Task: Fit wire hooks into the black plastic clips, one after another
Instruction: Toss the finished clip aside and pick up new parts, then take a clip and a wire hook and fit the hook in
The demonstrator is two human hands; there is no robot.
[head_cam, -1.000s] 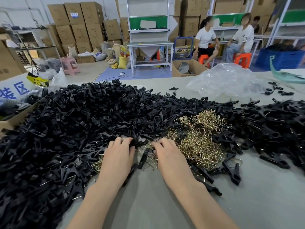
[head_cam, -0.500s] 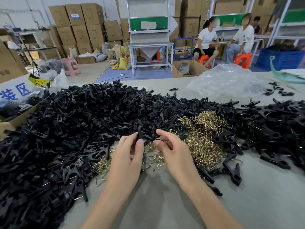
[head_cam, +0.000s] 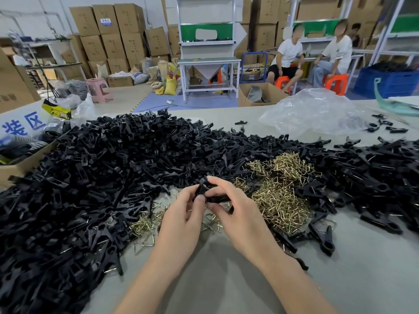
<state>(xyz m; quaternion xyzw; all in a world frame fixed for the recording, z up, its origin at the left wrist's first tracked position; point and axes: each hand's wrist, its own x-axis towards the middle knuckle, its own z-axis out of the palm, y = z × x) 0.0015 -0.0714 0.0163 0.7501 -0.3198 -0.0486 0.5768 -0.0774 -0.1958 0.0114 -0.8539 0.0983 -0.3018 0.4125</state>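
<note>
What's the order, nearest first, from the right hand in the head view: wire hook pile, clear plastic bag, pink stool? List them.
1. wire hook pile, beside the right hand, on its right.
2. clear plastic bag, farther back, right.
3. pink stool, farthest back, left.

Your left hand and right hand are both bare, uncovered from fingertips to wrist. Your fingers are slender, and the thumbnails that show are cut short. Your left forearm and right forearm are slim and bare too, uncovered all the way to the lower edge of the view, where they run out of sight.
</note>
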